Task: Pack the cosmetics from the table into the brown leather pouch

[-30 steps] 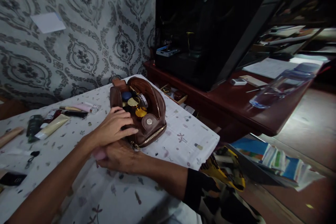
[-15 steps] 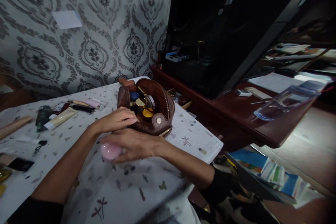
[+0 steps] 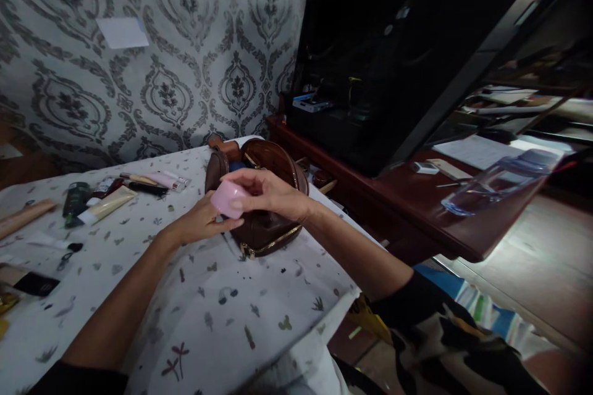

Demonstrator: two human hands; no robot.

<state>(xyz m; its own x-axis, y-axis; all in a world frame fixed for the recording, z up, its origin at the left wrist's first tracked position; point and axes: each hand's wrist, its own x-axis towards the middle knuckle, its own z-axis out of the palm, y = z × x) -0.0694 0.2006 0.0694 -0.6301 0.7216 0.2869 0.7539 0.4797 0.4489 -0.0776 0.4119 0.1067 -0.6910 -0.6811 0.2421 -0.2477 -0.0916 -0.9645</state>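
The right hand (image 3: 273, 194) and pink jar (image 3: 229, 199) hide the pouch's (image 3: 264, 231) contents

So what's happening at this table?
A person's right hand holds a small shiny pink container at the near side of an open brown leather bag. The left hand is right beside the container. Tubes, among them a cream-coloured tube, lie on the patterned white cloth.
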